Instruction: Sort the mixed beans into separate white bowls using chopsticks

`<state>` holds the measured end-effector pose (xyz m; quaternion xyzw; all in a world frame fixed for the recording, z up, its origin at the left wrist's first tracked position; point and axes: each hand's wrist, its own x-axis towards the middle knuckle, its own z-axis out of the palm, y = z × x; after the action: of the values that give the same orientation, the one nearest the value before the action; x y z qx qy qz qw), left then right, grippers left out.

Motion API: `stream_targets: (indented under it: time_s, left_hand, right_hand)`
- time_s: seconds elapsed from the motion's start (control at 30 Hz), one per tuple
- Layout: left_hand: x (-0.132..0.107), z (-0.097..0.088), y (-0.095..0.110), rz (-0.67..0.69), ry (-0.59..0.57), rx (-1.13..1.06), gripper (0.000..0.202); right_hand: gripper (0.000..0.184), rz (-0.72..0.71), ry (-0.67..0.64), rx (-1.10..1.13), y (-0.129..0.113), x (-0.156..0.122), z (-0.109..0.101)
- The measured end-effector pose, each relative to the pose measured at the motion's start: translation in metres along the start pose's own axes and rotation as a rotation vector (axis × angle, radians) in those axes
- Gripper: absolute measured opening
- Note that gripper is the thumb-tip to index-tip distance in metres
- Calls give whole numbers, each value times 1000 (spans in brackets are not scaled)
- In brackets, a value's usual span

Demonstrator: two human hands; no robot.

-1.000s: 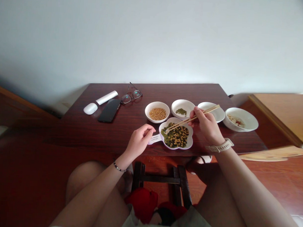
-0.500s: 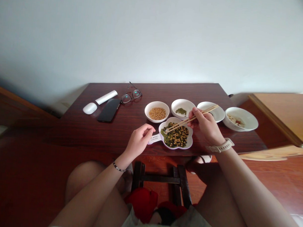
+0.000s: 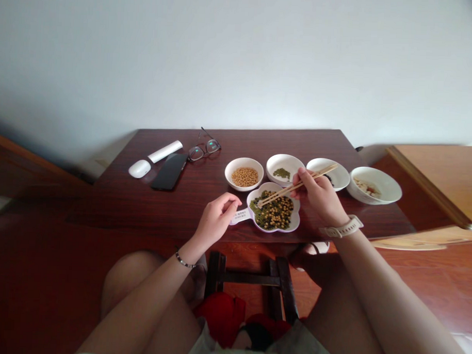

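My right hand (image 3: 316, 192) is closed around a pair of wooden chopsticks (image 3: 287, 189). Their tips reach into the mixed beans at the left side of a scalloped white dish (image 3: 296, 220) with a lilac edge. Yellow, green and black beans lie mixed in this dish. Its labelled handle (image 3: 241, 216) points left toward my left hand (image 3: 218, 216), whose thumb overlaps the handle's end. The left fingers are curled together; whatever they may pinch is hidden. Behind the dish stand a bowl of yellow soybeans (image 3: 244, 176), a bowl with some green mung beans (image 3: 281, 173) and a bowl with black beans (image 3: 328, 177).
A larger white bowl (image 3: 390, 190) with pale and reddish pieces stands at the right. On the left of the dark wooden table (image 3: 204, 191) lie eyeglasses (image 3: 204, 150), a black phone (image 3: 169, 171), a white tube-shaped case (image 3: 165, 151) and a white mouse (image 3: 139, 168). A wall rises behind.
My right hand and the chopsticks have shifted very slightly left, with the tips still among the beans. My left hand has stayed in place.
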<state>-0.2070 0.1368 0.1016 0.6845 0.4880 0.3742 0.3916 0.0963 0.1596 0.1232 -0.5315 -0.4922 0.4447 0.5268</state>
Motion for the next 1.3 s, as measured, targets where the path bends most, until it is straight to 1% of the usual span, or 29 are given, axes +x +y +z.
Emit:
stream_targets:
  time_s: [0.17,0.33,0.47,0.73,1.13,1.3]
  left_hand:
    - [0,0,-1,3,0,-3,25]
    - [1,0,-1,15,1,7,24]
    - [0,0,0,13,0,2,25]
    - [0,0,0,19,1,11,25]
    - [0,0,-1,-1,-5,0,25]
    - [0,0,-1,-2,-8,-4,25]
  right_hand:
    - [58,7,-18,-11,2,1,-1]
    - [59,6,-9,-11,4,2,0]
    - [56,-6,-34,-10,6,2,0]
    - [61,6,-20,-12,1,1,2]
    - [59,12,-36,19,3,2,2]
    - [62,17,-29,16,1,1,4]
